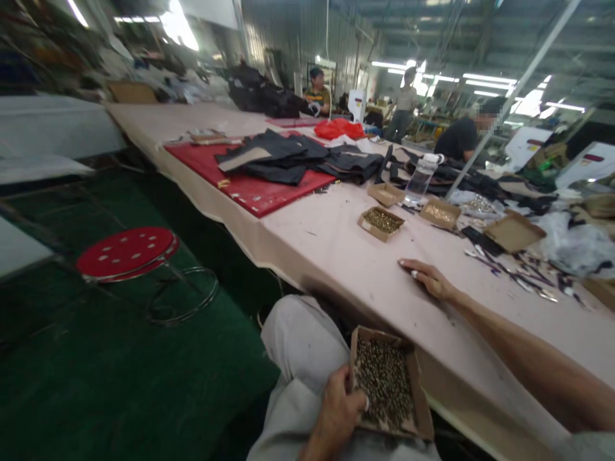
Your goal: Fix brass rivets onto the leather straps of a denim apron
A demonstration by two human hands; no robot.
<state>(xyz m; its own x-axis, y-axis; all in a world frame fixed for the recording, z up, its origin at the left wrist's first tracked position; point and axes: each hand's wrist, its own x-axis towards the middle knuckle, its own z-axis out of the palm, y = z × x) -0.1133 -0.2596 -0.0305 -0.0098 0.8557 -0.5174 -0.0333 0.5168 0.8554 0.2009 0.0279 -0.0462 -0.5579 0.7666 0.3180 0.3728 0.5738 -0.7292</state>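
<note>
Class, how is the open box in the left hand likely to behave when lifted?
The box looks like thin cardboard, so it may flex. Filled with small metallic pieces, it is probably heavy for its size. Being lidless, it would likely spill if the left hand tilted it.

No lettering, label, number or sign is legible anywhere.

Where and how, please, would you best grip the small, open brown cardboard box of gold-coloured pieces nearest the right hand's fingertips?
Probably by two opposite walls of the box, the right hand coming from the near side, where it rests. The box stands open-side up, its visible walls unobstructed, with loose pieces inside, so keep it level.
</note>
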